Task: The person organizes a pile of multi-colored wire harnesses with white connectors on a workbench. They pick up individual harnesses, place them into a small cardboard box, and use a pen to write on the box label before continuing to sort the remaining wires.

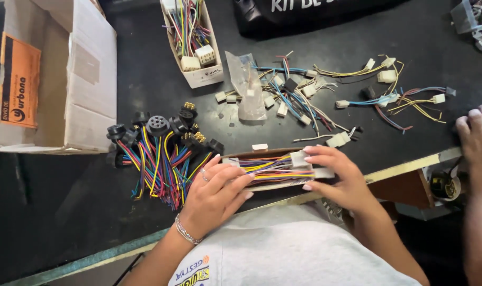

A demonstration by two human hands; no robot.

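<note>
Two hands close on one long, shallow cardboard tray (235,157) of wires at the near edge of the dark table (145,79). Its long axis runs left to right across the body, so each hand takes one end. The left hand (215,191) lies over the left end, fingers slightly spread and curled down onto the bundle of coloured wires (270,168), fingertips pressing on the strands. The right hand (340,177) is at the right end, fingers drawn together; thumb and forefinger seem to pinch the white connector (299,158) where the bundle ends, though the thumb is mostly hidden, so that pinch is a fair guess only. The connector sits just left of the right fingertips and nearer that hand than the other.

Just left of the left hand, touching nothing, a heap of harnesses with round black connectors (159,126) fans its wires toward the table edge. Farther back stand a small open box of wires (194,42) and loose white-plugged leads (299,95). A large cardboard box (55,74) stands far left. Another person's hand (476,135) rests on the table edge at far right, well apart.
</note>
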